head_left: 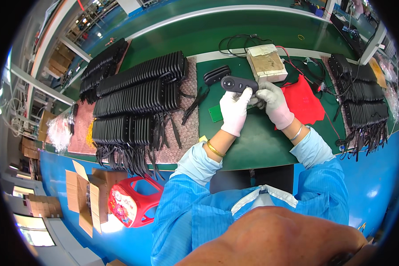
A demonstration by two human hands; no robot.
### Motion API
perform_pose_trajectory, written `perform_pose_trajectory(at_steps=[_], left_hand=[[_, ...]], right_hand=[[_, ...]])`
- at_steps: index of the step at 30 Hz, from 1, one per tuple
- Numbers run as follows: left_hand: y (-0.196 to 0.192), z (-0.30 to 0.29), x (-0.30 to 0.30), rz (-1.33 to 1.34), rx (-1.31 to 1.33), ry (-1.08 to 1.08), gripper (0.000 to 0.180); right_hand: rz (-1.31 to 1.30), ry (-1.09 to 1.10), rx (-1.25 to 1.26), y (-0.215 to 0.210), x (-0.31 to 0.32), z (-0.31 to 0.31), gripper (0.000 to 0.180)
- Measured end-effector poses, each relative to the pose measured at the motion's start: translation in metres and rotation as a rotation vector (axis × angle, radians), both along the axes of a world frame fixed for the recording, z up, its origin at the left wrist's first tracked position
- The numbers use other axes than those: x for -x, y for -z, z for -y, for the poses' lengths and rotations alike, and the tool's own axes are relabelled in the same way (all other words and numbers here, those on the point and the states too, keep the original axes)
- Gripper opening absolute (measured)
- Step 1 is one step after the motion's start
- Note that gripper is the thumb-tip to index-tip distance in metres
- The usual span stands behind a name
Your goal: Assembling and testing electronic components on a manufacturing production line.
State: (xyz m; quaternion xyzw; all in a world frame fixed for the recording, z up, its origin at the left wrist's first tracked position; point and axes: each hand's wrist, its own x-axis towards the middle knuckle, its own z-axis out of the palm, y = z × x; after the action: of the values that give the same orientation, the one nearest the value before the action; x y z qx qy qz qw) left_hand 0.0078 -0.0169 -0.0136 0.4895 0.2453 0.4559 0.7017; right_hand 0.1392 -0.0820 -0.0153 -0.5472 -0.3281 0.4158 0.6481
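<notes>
At a green table (252, 146) on an assembly line, I hold a black oblong housing (237, 83) with round openings in its face, up over the middle of the table and just near of a taped cardboard box (266, 63). My left hand (234, 111), in a white glove, has its fingers (245, 94) closed on the near edge of the housing. My right hand (274, 102), also gloved, sits just right of it; its fingers curl in toward the housing's right end, though I cannot tell whether they grip it.

A second black housing (217, 74), ribbed along its back, lies on the table just left of and beyond the one I hold. A small green circuit board (215, 113) lies flat beside my left hand, to its left. A red cloth (307, 103) is spread to the right of my right hand, with black cables (312, 71) looping beyond it.

Rows of ribbed black housings (139, 95) with trailing leads fill the left of the table, and more stacks (363, 104) stand at the right. On the blue floor at near left are a red plastic stool (135, 201) and open cardboard cartons (86, 195).
</notes>
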Motion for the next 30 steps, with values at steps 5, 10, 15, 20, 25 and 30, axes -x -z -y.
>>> perform_pose_trajectory(at_steps=[5, 10, 15, 20, 25, 30], left_hand=[[0.002, -0.004, -0.001, 0.075, 0.112, 0.072, 0.022], [0.011, -0.008, -0.002, 0.169, 0.215, 0.117, 0.022], [0.02, -0.008, -0.004, 0.326, 0.313, 0.163, 0.022], [0.026, -0.01, -0.003, 0.436, 0.352, 0.235, 0.024], [0.022, -0.012, -0.003, 0.384, 0.288, 0.232, 0.024], [0.01, -0.012, 0.0, 0.263, 0.175, 0.16, 0.025]], right_hand=[[-0.082, -0.037, -0.037, -0.001, -0.001, 0.002, 0.015], [0.037, -0.017, -0.046, -0.011, 0.007, 0.002, 0.014], [0.08, 0.04, -0.061, -0.009, 0.014, 0.002, 0.013], [-0.023, 0.045, -0.117, 0.0, 0.014, 0.0, 0.014], [0.108, -0.009, -0.065, -0.008, 0.009, 0.005, 0.016], [0.368, -0.026, 0.019, -0.031, -0.007, 0.053, 0.025]])
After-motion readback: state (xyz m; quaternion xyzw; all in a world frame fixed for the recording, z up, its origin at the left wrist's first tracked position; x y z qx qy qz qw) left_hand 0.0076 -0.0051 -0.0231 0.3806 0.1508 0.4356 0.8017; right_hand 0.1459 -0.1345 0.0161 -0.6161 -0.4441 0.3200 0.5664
